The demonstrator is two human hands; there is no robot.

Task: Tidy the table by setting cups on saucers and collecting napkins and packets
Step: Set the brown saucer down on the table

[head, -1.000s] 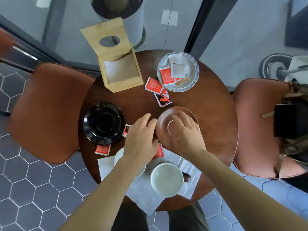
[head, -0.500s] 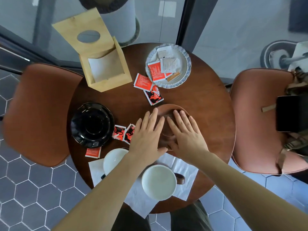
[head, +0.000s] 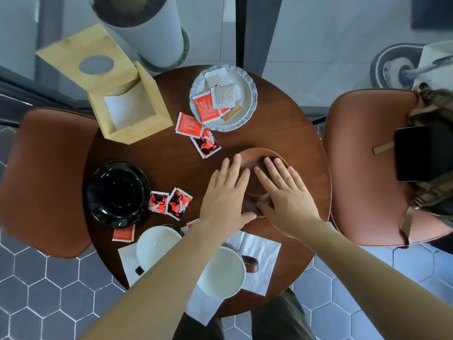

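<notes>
A brown saucer point(head: 255, 155) lies at the middle of the round wooden table point(head: 289, 133). My left hand point(head: 225, 192) lies flat at its left rim and my right hand point(head: 284, 190) lies flat on top of it, fingers spread, holding nothing. A black saucer point(head: 117, 192) sits at the left. Two white cups point(head: 157, 244) point(head: 223, 271) stand near me on white napkins point(head: 259, 251), partly under my arms. Red packets lie loose: two beside the black saucer point(head: 171, 202), one point(head: 123, 233) below it, two point(head: 196, 133) near a grey ribbed plate point(head: 247, 94) with several packets.
A wooden napkin box point(head: 127, 104) with its lid up stands at the table's far left. Brown chairs flank the table, left point(head: 44, 177) and right point(head: 362, 168); the right one carries a bag and a dark phone point(head: 414, 153). A white cylinder point(head: 144, 33) stands beyond the table.
Both hands went from curled at the brown saucer's rim to flat with fingers spread on it. The view shifted, revealing two packets beside the black saucer.
</notes>
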